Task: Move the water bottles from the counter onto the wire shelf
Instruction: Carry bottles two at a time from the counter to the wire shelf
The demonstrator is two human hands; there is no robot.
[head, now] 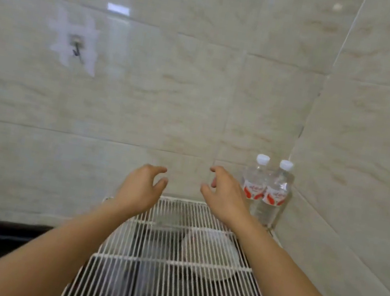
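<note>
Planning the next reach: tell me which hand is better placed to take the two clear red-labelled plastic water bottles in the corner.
Right. The empty right hand hovers beside the clear red-labelled water bottles at the white wire shelf's back corner; the empty left hand is farther off, the right hand between.

And that's two water bottles: left bottle (255, 181), right bottle (277, 188). One wire shelf (165, 285). Two hands in shot, left hand (139, 187), right hand (224, 196). One wall hook (76, 46), just the one.
</note>
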